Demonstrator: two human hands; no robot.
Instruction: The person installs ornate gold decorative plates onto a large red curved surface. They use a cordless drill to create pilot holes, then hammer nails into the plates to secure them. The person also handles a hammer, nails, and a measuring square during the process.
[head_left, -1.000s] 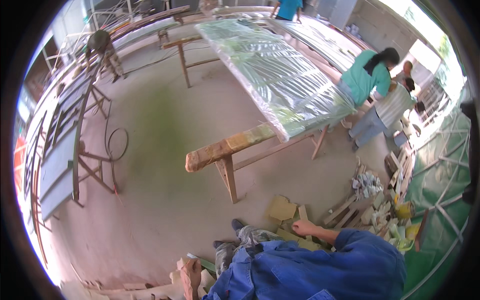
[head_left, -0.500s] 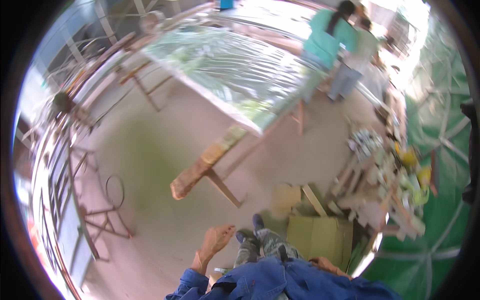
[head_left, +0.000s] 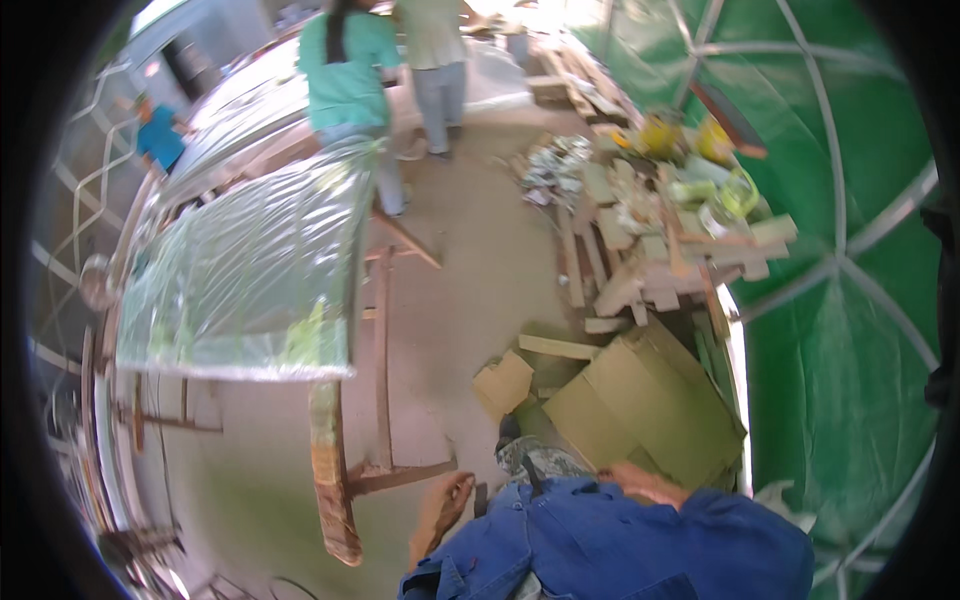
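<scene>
My left hand (head_left: 441,508) hangs low at my left side, beside the dark blue jacket (head_left: 600,540). Its fingers are loosely bent, and nothing shows in them. Close by on the left is the rough wooden beam of a trestle (head_left: 328,470), apart from the hand. My right hand (head_left: 645,484) lies against the front of the jacket, next to a flattened brown cardboard box (head_left: 640,400) on the floor. Its fingers are mostly hidden, so what it holds, if anything, cannot be seen.
A panel under clear plastic film (head_left: 240,270) rests on trestles at the left. Beyond it stand a person in green (head_left: 350,75) and a person in jeans (head_left: 432,75). Wood offcuts (head_left: 640,240) are heaped at the right, beside a green sheet wall (head_left: 800,170). A person in blue (head_left: 160,135) is far left.
My view has swung to the right, so the panel and trestle now appear further left and the cardboard and wood pile nearer. Both hands stay low by my body; the left fingers look more bent.
</scene>
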